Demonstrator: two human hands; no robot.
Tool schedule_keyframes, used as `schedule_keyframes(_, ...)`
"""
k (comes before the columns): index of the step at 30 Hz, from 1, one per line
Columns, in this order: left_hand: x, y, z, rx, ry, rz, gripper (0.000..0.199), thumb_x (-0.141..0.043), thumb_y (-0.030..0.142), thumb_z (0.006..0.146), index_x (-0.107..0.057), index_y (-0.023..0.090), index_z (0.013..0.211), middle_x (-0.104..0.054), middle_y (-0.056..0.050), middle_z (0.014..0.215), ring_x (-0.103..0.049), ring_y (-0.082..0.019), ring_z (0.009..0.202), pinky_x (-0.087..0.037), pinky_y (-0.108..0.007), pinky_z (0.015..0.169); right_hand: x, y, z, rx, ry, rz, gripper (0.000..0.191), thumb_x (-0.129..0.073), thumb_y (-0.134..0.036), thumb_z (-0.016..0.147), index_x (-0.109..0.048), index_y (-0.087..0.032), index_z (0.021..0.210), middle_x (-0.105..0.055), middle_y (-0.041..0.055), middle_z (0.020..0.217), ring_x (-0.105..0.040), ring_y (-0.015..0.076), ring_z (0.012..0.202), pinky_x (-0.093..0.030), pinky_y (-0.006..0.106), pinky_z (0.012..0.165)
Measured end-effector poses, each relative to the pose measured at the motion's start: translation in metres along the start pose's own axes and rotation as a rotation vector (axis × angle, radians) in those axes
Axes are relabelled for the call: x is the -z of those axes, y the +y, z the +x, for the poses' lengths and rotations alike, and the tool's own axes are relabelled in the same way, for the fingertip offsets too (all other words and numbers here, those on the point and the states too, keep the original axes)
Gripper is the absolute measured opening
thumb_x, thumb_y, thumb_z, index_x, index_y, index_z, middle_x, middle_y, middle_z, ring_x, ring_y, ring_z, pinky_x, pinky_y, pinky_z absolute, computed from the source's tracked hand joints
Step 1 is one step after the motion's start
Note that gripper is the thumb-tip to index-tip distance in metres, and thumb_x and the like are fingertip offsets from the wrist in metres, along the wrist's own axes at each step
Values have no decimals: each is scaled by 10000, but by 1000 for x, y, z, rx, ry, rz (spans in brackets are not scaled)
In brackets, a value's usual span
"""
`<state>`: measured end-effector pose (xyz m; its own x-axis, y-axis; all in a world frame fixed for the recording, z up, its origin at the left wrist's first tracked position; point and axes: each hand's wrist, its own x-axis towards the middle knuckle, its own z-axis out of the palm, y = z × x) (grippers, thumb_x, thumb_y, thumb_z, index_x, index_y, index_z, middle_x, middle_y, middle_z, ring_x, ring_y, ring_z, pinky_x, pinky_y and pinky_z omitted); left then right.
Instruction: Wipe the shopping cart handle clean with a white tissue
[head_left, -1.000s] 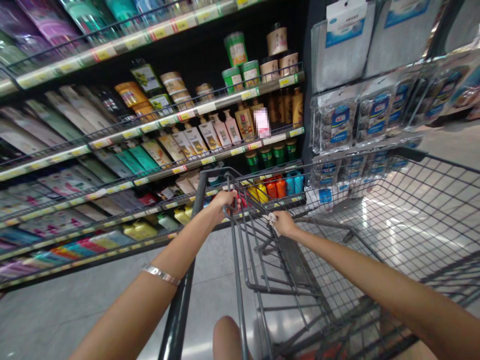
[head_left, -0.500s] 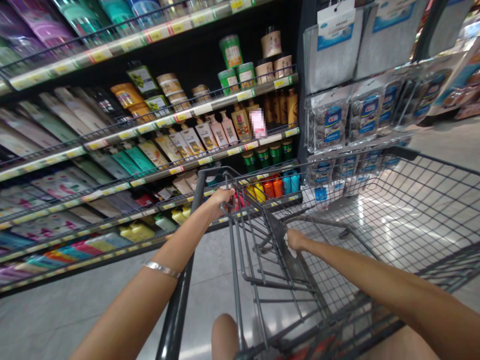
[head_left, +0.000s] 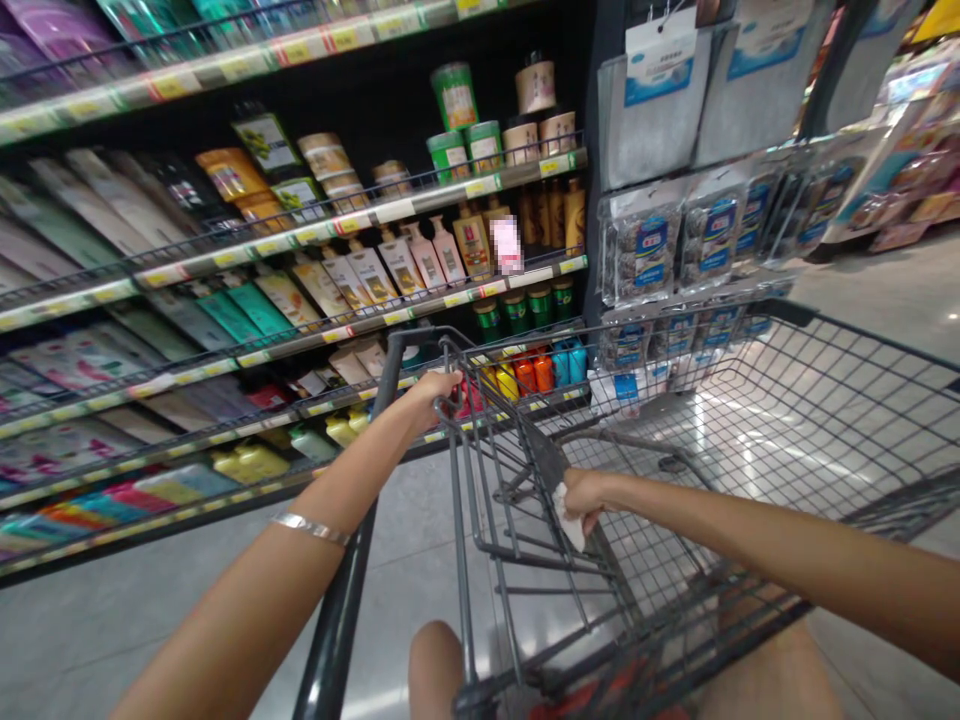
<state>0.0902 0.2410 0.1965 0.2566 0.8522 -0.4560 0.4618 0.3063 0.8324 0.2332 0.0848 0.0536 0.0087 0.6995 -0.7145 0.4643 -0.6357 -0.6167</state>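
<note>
A dark metal shopping cart spreads across the lower right of the head view. My left hand is closed around the wire frame at the cart's back, near the upper end of its dark handlebar. Reaching into the cart from the right, my right hand presses a crumpled white cloth or tissue against a dark flat panel on the folding seat part. The fingers are curled over the white piece and partly hidden.
Shelves with price strips hold rows of bottles and jars at the left. Packs of steel scouring balls and grey cloths hang on the end rack. My knee is below the cart's back. Grey tiled floor lies beneath.
My right hand has slid down along the dark panel with the white piece, more of which now shows. The left hand keeps its hold. The whole view has shifted slightly.
</note>
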Motion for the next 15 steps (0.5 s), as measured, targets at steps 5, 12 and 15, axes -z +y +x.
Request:
schedule_keyframes(5,2,0,-2,0,4,14,251,-443,267,885,-540,141,691,-545,-17,474,-475,-120,339,-366,-224,378,-11,-13,-21,72,58,77,179,-608,-4,620,-598,-119,756,-521,-39,469,-560,134,432,-473,207,379)
schedule_keyframes(12,1,-1,2,1,26,18,237,-433,246,886,-544,133,709,-536,-12,456,-482,-121,348,-388,-224,381,-7,-10,-30,65,45,238,172,-518,40,591,-539,-124,641,-561,-18,511,-576,119,466,-495,200,419)
schedule_keyframes(15,1,-1,1,-9,33,17,227,-433,226,881,-547,130,709,-531,-10,443,-471,-115,338,-372,-212,366,-6,-11,-33,148,7,326,171,-495,30,571,-543,-129,613,-587,-16,532,-595,121,515,-501,196,465)
